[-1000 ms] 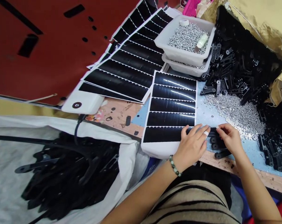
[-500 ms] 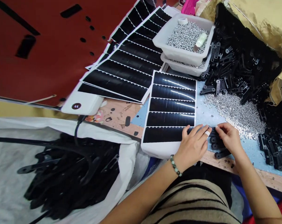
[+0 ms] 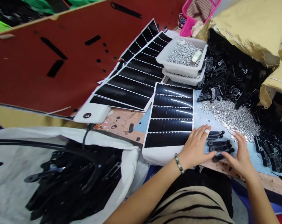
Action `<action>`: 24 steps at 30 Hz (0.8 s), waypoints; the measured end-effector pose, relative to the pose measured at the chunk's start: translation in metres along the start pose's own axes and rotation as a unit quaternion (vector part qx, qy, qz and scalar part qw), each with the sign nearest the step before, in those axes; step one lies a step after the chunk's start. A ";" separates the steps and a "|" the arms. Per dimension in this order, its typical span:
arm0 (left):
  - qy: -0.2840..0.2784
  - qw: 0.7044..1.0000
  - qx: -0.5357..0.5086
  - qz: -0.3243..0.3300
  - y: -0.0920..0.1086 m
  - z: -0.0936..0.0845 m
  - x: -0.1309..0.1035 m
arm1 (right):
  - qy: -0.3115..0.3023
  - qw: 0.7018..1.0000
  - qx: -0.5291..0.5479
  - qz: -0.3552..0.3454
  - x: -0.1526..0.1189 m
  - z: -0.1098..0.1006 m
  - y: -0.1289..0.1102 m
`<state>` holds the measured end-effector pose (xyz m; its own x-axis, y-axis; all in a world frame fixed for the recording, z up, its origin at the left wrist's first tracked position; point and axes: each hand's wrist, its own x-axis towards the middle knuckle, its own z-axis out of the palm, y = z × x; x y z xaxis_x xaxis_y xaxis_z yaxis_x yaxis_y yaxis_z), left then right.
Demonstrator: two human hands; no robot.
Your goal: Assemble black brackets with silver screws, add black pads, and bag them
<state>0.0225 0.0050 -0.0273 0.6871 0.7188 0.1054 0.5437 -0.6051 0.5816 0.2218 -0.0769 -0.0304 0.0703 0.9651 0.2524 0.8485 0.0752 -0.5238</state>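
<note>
Several slim black plastic arms [image 3: 219, 143] lie side by side near the table's front edge, between my two hands. My left hand [image 3: 197, 147] is spread at their left ends, its fingers partly over the right edge of a sheet of black stickers [image 3: 170, 124]. White tape wraps one of its fingers. On the other side, my right hand [image 3: 242, 155] has thumb and fingers apart around the right ends of the arms, with nothing visible in its grasp. Just beyond it spreads a pile of small silver screws and nuts [image 3: 234, 118].
Stacked white tubs [image 3: 181, 60] of screws stand at the back. More sticker sheets [image 3: 133, 74] lean leftward by a red board [image 3: 80, 62]. Black parts [image 3: 225, 71] heap up at right beside yellow-brown wrapping [image 3: 248, 28]. A white sack [image 3: 129, 158] of black pieces sits below left.
My right hand has opened from a pinch and moved right and down, away from my left hand. My left thumb has spread out. The camera view has shifted, showing more of the background.
</note>
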 end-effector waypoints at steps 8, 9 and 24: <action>0.011 1.000 0.003 0.007 0.014 0.028 0.007 | -0.059 0.997 -0.045 -0.028 -0.025 0.034 -0.004; 0.020 1.000 0.003 0.005 0.015 0.030 0.007 | -0.070 0.995 -0.060 -0.043 -0.021 0.034 -0.006; 0.019 1.000 0.009 0.004 0.019 0.031 0.020 | 0.083 0.996 0.002 0.027 -0.020 0.048 -0.006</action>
<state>0.0611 -0.0026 -0.0395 0.6736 0.7257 0.1404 0.5467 -0.6170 0.5661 0.1904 -0.0844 -0.0717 0.2022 0.9132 0.3539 0.8385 0.0253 -0.5443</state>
